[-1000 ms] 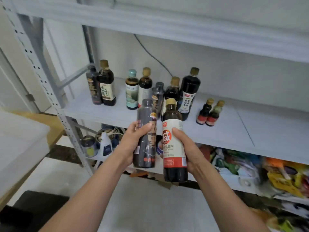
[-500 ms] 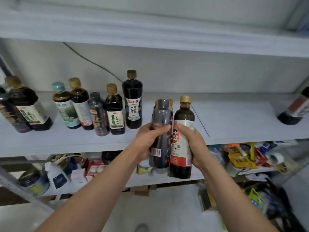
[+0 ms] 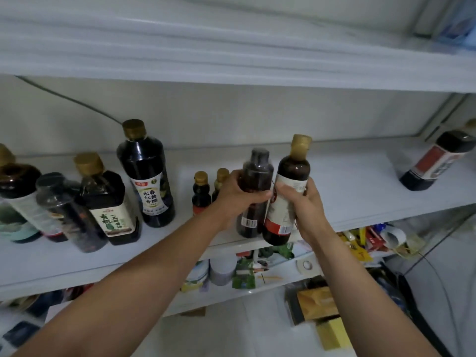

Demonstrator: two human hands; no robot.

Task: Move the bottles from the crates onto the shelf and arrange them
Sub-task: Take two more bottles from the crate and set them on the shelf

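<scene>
While both hands are raised in front of a white shelf [image 3: 347,181], each grips one bottle, and the two bottles touch side by side over the shelf's near edge. The left hand [image 3: 235,194] curls its fingers around the middle of a dark-capped bottle [image 3: 255,173]. The right hand [image 3: 306,204] wraps around a gold-capped bottle [image 3: 293,168] with a red and white label, which tilts slightly to the right. The bases of both bottles lie level with the near edge of the shelf; whether they rest on it cannot be told.

Just left of the left hand, and partly hidden by it, stand two small bottles [image 3: 201,191] with gold caps. Further left stands a tall dark bottle [image 3: 146,173] with a white label. Nearer and left of that is a square-shouldered bottle [image 3: 108,204] with a cream label, with a grey-capped bottle [image 3: 59,202] touching its left side. More bottles crowd the left edge of the frame.

Well apart at the far right of the shelf stands a lone bottle [image 3: 435,161] with a red label. An upper shelf [image 3: 231,60] spans the top, and a dark cable [image 3: 64,96] runs along the back wall. A lower shelf [image 3: 278,276] carries mixed packets and containers.
</scene>
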